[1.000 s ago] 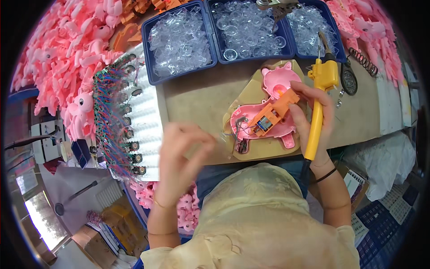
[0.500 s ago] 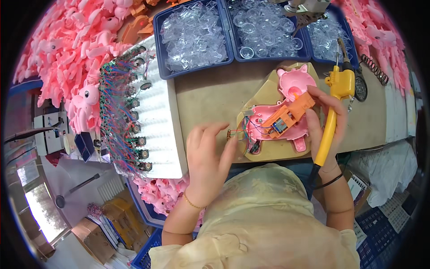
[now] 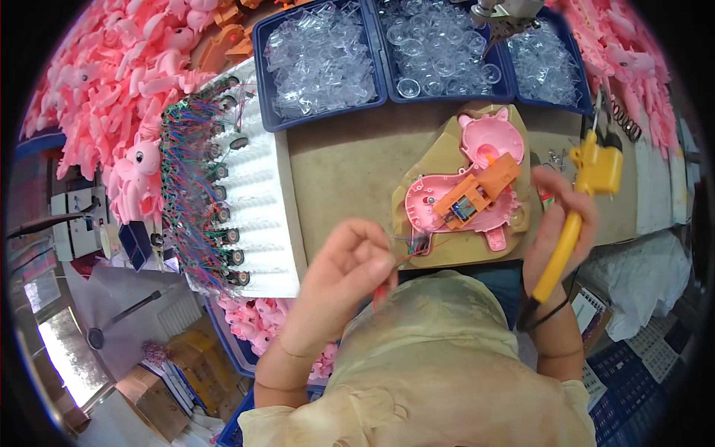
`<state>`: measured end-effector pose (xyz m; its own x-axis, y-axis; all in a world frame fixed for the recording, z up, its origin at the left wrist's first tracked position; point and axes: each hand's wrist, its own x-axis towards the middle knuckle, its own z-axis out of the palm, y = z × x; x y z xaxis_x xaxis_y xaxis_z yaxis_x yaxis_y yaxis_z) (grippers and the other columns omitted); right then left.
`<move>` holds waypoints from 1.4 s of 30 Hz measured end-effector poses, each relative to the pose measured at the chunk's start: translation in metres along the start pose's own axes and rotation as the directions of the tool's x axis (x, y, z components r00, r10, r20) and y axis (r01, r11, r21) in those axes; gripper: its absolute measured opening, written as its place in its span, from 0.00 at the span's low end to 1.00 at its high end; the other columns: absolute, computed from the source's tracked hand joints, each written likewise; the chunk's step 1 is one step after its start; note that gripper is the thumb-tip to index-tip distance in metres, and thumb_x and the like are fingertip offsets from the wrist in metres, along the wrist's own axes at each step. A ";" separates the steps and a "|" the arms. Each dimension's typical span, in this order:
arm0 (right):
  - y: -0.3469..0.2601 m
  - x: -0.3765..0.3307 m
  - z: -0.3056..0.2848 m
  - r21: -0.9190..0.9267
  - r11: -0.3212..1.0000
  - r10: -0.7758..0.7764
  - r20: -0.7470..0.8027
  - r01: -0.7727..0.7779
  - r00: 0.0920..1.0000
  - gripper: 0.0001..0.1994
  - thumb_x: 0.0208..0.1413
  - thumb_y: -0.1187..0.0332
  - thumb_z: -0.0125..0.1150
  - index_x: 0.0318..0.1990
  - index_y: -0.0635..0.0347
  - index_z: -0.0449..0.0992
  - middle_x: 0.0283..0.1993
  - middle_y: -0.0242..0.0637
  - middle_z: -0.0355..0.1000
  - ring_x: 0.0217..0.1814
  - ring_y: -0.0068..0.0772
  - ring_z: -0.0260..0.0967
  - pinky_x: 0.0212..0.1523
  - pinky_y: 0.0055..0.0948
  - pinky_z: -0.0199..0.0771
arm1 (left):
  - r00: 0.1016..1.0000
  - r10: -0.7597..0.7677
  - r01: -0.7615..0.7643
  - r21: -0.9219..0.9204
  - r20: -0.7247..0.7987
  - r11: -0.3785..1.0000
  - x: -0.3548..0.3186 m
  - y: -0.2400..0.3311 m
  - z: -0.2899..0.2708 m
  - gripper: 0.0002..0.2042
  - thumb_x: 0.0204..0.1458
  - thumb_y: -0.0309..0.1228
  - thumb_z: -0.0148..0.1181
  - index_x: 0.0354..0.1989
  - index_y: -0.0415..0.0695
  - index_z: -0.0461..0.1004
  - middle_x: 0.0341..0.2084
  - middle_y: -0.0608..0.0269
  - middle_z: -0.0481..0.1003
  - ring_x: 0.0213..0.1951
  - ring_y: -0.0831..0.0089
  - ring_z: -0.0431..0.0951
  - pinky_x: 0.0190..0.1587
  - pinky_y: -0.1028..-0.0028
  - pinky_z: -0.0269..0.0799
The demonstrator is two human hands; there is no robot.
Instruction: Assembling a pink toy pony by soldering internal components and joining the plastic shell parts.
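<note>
My left hand (image 3: 350,272) pinches thin wires (image 3: 417,249) trailing from the pink toy shell (image 3: 447,197), keeping them taut, while my right hand (image 3: 558,223) grips the yellow tool (image 3: 570,231), ready.

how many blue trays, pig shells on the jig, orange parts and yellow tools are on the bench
blue trays: 3
pink pig shell on the jig: 1
orange part in the shell: 1
yellow tool, in the right hand: 1
total: 6
The left hand pinches thin wires.
</note>
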<state>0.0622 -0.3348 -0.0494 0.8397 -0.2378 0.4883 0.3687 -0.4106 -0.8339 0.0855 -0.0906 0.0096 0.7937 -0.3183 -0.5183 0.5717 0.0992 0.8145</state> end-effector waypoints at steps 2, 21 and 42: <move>-0.018 -0.008 -0.002 0.169 0.986 0.014 0.032 -0.019 0.999 0.07 0.63 0.70 0.44 0.46 0.53 0.57 0.38 0.53 0.71 0.38 0.38 0.70 0.42 0.34 0.71 | 0.985 -0.163 0.166 -0.477 0.048 0.863 -0.004 -0.014 0.013 0.07 0.53 0.23 0.53 0.35 0.44 0.60 0.27 0.64 0.66 0.26 0.80 0.67 0.25 0.82 0.64; -0.054 -0.028 0.009 0.402 0.908 -0.073 0.429 -0.118 0.900 0.25 0.48 0.79 0.63 0.46 0.51 0.54 0.47 0.54 0.65 0.40 0.35 0.67 0.43 0.30 0.71 | 0.750 0.653 -0.608 0.497 0.105 0.618 0.008 -0.038 0.039 0.05 0.51 0.27 0.56 0.26 0.40 0.72 0.26 0.60 0.71 0.27 0.66 0.69 0.32 0.72 0.65; -0.056 -0.020 0.004 0.211 0.977 -0.057 0.375 -0.025 0.925 0.20 0.49 0.82 0.60 0.41 0.50 0.57 0.36 0.43 0.71 0.32 0.34 0.70 0.34 0.29 0.71 | 0.910 0.386 -0.399 0.577 0.153 0.713 -0.014 0.006 0.021 0.11 0.51 0.17 0.51 0.43 0.41 0.66 0.40 0.61 0.75 0.36 0.79 0.72 0.34 0.80 0.67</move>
<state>0.0261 -0.3036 -0.0131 0.9054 0.1333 0.4031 0.4233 -0.2096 -0.8814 0.0740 -0.1052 0.0270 0.9110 -0.3954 -0.1172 -0.0295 -0.3458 0.9379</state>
